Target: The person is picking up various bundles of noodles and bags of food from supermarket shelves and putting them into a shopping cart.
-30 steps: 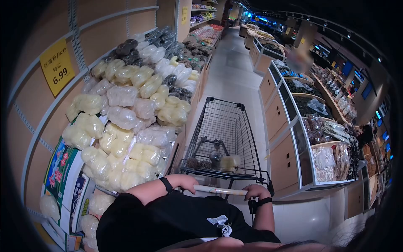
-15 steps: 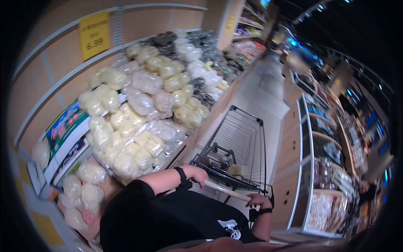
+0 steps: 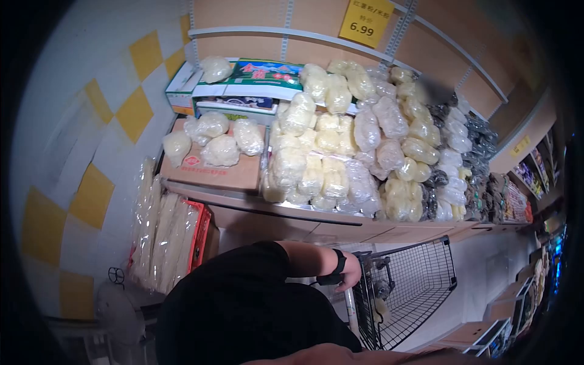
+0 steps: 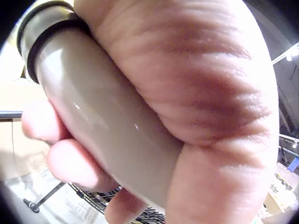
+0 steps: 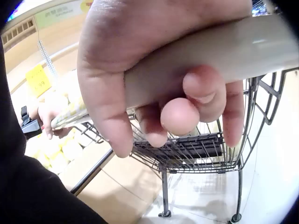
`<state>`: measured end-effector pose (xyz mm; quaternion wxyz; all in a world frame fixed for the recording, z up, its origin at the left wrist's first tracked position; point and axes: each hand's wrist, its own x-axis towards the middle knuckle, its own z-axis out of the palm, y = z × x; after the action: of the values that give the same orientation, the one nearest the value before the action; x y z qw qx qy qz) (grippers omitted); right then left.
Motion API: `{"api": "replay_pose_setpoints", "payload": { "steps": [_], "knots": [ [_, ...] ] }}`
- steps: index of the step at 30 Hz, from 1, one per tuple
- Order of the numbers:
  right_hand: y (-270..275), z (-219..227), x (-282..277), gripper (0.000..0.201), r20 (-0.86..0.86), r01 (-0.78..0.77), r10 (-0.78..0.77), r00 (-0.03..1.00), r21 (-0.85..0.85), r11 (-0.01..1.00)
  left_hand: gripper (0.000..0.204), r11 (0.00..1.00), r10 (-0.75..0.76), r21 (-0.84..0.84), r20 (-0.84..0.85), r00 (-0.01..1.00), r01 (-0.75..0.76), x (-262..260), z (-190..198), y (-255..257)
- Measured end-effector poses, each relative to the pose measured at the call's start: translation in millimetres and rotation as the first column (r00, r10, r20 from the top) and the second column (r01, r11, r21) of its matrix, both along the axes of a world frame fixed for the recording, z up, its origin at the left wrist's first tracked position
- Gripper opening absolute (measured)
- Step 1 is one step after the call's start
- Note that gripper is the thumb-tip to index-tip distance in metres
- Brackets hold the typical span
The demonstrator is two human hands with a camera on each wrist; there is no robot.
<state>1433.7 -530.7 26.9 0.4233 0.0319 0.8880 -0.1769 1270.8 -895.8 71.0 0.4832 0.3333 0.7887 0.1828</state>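
My left hand grips one end of the pale handle of a black wire shopping cart. In the left wrist view its fingers curl beneath the bar, close to a black ring. The right hand is hidden in the head view; the right wrist view shows its thumb and fingers curled round the same handle. A pale wrapped bundle and a dark bagged item lie in the cart's near end. Facing me is a display heaped with plastic-bagged noodle bundles, pale yellow, white and dark.
A cardboard box with several bagged bundles stands left on the display. Below it, a red crate holds long bagged noodles. A yellow 6.99 price sign hangs above. Wooden counters line the aisle's other side, lower right.
The head view has swung left from the aisle to face the noodle display and tiled wall. The cart now lies at the lower right of the view, and the right hand has left it.
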Motion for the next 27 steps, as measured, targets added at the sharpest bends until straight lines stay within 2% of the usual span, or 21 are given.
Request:
{"api": "replay_pose_setpoints", "payload": {
  "steps": [1,2,3,5,11,14,15,19,21,22,24,25,27],
  "knots": [
    [1.8,2.2,-4.7,0.054,0.003,-0.033,0.033,0.999,-0.009,0.999,0.034,0.997,0.073,0.004,0.013,0.997,-0.073,10.9,-0.5,-5.4],
    [3.9,4.2,-2.6,0.053,-0.008,-0.039,0.039,0.999,-0.014,0.999,0.033,0.997,0.081,-0.006,0.023,0.996,-0.081,11.7,-16.7,1.4],
    [2.9,4.3,-4.5,0.053,-0.009,-0.044,0.043,0.999,-0.018,0.999,0.033,0.998,0.055,-0.032,0.003,0.999,-0.054,11.4,-18.0,6.4],
    [4.8,5.7,-5.1,0.052,-0.016,-0.08,0.079,0.997,-0.024,0.997,0.033,0.992,0.107,-0.069,-0.013,0.994,-0.108,22.9,-15.4,10.6],
    [5.9,5.1,-8.1,0.049,-0.037,-0.155,0.154,0.987,-0.036,0.987,0.032,0.993,0.103,-0.059,-0.022,0.994,-0.104,37.6,-39.0,22.4],
    [7.0,7.1,-6.9,0.047,-0.046,-0.195,0.193,0.98,-0.033,0.98,0.033,0.993,0.11,-0.027,-0.055,0.992,-0.112,61.4,-16.2,14.2],
    [7.1,6.2,-7.0,0.047,-0.044,-0.203,0.201,0.979,-0.032,0.979,0.034,0.997,0.075,-0.015,-0.068,0.995,-0.076,63.5,-13.8,15.6],
    [14.2,8.2,5.1,0.045,-0.053,-0.254,0.252,0.966,-0.032,0.967,0.034,0.99,0.143,0.017,-0.09,0.986,-0.142,96.5,-17.9,12.2],
    [20.5,7.8,20.8,0.044,-0.061,-0.261,0.259,0.964,-0.037,0.965,0.035,0.99,0.133,-0.02,-0.237,0.962,-0.142,125.0,-13.7,14.3],
    [22.4,7.2,22.2,0.043,-0.065,-0.266,0.263,0.963,-0.034,0.963,0.035,0.99,0.133,-0.018,-0.238,0.962,-0.141,128.6,-15.9,15.2],
    [31.2,6.7,42.1,0.042,-0.077,-0.276,0.272,0.959,-0.036,0.961,0.035,0.994,0.09,-0.024,-0.409,0.908,-0.11,160.0,-13.2,18.2],
    [36.0,5.3,46.3,0.042,-0.077,-0.282,0.278,0.957,-0.035,0.959,0.035,0.994,0.09,-0.023,-0.409,0.908,-0.109,169.0,-8.5,17.7],
    [45.8,2.8,68.0,0.041,-0.083,-0.299,0.295,0.952,-0.035,0.954,0.035,0.979,0.166,-0.019,-0.503,0.848,-0.203,214.7,6.4,17.7]
  ]
}}
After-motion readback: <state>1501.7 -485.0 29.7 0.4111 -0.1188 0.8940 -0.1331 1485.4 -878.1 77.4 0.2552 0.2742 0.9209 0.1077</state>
